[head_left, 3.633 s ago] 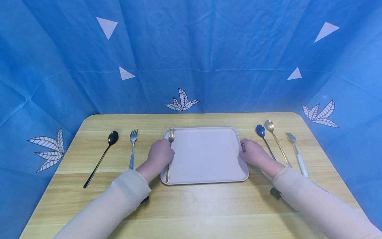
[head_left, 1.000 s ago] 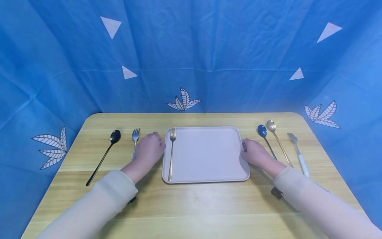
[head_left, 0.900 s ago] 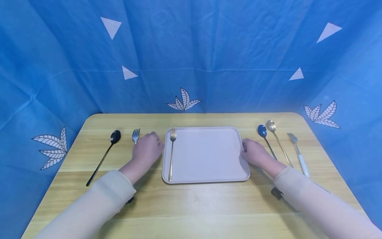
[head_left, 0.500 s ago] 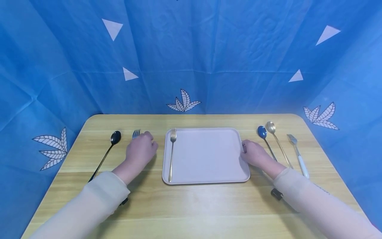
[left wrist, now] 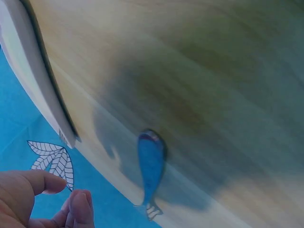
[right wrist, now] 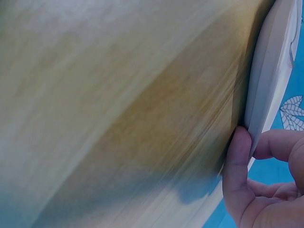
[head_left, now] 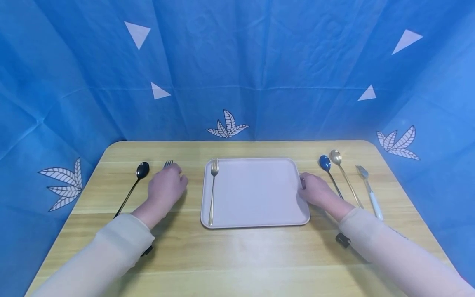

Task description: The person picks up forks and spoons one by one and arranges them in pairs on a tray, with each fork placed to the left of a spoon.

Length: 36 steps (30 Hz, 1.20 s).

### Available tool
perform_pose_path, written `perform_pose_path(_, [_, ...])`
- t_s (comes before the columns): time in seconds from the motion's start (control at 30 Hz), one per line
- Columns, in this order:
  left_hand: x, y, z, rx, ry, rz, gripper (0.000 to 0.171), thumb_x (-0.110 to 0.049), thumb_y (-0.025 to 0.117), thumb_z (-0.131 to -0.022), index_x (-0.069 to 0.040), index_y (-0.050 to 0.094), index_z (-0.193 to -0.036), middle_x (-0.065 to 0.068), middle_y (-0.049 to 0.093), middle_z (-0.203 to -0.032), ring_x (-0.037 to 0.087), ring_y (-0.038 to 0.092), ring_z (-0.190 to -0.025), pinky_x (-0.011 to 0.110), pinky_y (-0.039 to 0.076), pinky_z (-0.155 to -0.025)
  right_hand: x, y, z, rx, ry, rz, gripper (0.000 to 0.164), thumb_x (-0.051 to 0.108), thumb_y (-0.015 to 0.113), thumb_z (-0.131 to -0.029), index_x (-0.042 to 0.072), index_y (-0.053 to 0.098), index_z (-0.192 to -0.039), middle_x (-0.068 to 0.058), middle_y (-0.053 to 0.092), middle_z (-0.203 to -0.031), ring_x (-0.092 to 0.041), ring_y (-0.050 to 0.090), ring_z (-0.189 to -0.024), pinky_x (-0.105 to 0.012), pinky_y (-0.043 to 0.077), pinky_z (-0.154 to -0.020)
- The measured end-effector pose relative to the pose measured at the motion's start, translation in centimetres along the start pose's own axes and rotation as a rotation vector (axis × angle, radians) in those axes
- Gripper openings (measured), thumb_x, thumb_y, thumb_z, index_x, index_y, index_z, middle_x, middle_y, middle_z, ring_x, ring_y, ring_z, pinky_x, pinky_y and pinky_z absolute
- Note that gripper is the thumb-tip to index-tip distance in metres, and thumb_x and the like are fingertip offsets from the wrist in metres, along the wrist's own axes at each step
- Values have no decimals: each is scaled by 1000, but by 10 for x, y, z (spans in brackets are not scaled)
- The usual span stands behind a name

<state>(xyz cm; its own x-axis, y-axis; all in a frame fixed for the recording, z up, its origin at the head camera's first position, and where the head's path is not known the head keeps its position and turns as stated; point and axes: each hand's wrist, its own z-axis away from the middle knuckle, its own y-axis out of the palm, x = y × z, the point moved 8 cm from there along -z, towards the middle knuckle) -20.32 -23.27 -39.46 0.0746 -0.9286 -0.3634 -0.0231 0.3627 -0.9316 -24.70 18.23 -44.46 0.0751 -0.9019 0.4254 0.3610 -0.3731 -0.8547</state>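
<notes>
My left hand [head_left: 165, 185] hovers over the silver fork [head_left: 168, 163] left of the tray, covering most of it except the tine tips. In the left wrist view, thumb and fingers [left wrist: 81, 209] are apart with nothing between them, and the fork [left wrist: 152, 164] lies beyond, reflecting blue. With thumb and finger, my right hand [head_left: 317, 192] pinches the right rim of the pale tray [head_left: 256, 192]; the right wrist view shows this grip on the tray edge [right wrist: 266, 80]. A gold fork [head_left: 214, 168] lies lengthwise along the tray's left side, tines pointing away.
A black spoon [head_left: 142, 170] lies at the far left. Right of the tray are a dark blue spoon [head_left: 324, 163], a gold spoon [head_left: 335, 157] and a white-handled knife with a notched tip [head_left: 375, 204]. Blue patterned cloth [head_left: 237, 70] encloses the wooden table [head_left: 237, 260].
My left hand has let go of the gold fork, leaving it on the tray, and moved left over the silver fork. The right hand keeps its hold on the tray rim.
</notes>
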Motion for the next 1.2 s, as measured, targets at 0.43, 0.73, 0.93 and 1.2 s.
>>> perform_pose_path(0.43, [22,-1,2,-26,-30,-16,24,-18,54,-94,0,64,-106,20,66,-98,26,57,-63,38,43,-45,-1,2,-1,-2,-16,1,49,5,61,-87,-14,49,-130,-16,65,-95,-27,62,-84,-40,54,-74])
perform_pose_path(0.73, [33,-4,5,-52,-35,-54,20,-17,52,-92,-9,48,-74,7,46,-64,23,43,-49,36,30,-41,0,2,-1,-6,-25,7,47,5,61,-87,-14,50,-128,-18,65,-96,-29,63,-84,-41,55,-75])
perform_pose_path(0.93, [43,-6,7,-40,-53,-55,18,-18,52,-93,-10,48,-77,6,46,-65,24,45,-51,38,33,-42,0,2,-2,-10,-26,17,50,6,61,-88,-15,48,-131,-22,66,-102,-32,64,-90,-44,55,-80])
perform_pose_path(1.2, [54,-8,8,-31,-74,-44,20,-20,53,-95,-9,51,-78,6,45,-65,23,45,-52,37,32,-42,-2,1,-2,-16,-25,21,49,6,61,-87,-14,49,-130,-20,65,-100,-30,63,-87,-43,55,-77])
